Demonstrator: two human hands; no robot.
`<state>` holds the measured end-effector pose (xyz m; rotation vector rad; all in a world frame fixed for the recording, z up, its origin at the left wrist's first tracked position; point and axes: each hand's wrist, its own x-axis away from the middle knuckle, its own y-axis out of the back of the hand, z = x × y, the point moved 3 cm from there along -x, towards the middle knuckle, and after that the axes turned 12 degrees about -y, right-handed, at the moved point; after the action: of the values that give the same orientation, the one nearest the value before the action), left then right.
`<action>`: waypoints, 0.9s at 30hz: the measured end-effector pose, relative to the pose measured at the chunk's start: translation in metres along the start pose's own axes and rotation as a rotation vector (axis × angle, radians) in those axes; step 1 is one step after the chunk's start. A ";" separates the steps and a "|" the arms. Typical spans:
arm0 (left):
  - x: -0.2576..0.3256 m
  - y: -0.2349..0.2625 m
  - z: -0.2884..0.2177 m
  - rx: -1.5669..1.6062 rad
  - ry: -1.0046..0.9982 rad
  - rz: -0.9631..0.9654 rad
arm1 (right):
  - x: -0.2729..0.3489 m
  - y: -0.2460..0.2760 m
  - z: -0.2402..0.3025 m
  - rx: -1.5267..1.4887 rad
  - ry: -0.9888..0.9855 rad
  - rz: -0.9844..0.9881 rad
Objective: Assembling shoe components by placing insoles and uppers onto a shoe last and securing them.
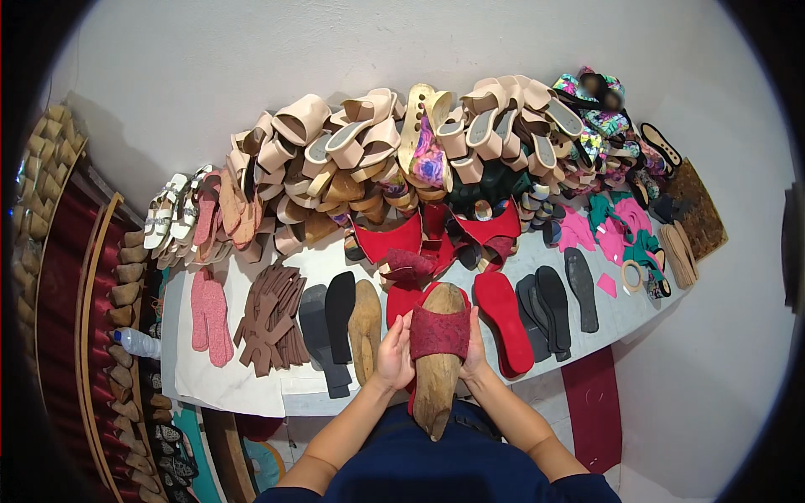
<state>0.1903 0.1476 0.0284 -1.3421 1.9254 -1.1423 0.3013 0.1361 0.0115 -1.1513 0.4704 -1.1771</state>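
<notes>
Between my two hands is a wooden shoe last [437,390], its pointed end toward my body. A dark red patterned strap [440,334] wraps over it, and red material shows at its edge underneath. My left hand [394,354] grips the left side, fingers partly hidden behind the strap. On the opposite side, my right hand [475,348] is closed against the strap's edge. Just beyond, a red sole [401,300] lies partly covered by the last. Another wooden last [364,331] rests left of my hands, and a pair of red soles [505,323] lies to the right.
Piled sandals [360,138] line the wall behind the table [386,387]. Red upper pieces [394,239] stand before them. Brown cut-outs [272,318] and black soles [549,310] flank the work. At far left, a rack [88,277] holds several lasts beside a plastic bottle [138,344].
</notes>
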 end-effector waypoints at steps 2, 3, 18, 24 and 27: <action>-0.001 0.010 0.003 0.067 0.049 -0.028 | -0.002 0.002 -0.002 -0.010 -0.038 0.004; -0.001 0.016 0.005 -0.003 0.062 -0.070 | -0.002 0.003 -0.001 -0.009 -0.038 0.005; -0.014 0.030 0.014 -0.230 -0.152 -0.115 | -0.003 0.003 -0.001 -0.013 -0.064 -0.029; -0.007 0.035 -0.018 -0.765 -0.248 -0.111 | -0.006 0.006 -0.004 -0.002 -0.098 0.021; -0.004 0.022 -0.022 -0.651 -0.182 -0.159 | -0.008 0.002 -0.001 -0.009 -0.097 0.077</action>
<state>0.1640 0.1623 0.0201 -1.8804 2.1687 -0.4278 0.2984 0.1424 0.0078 -1.1821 0.4428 -1.0486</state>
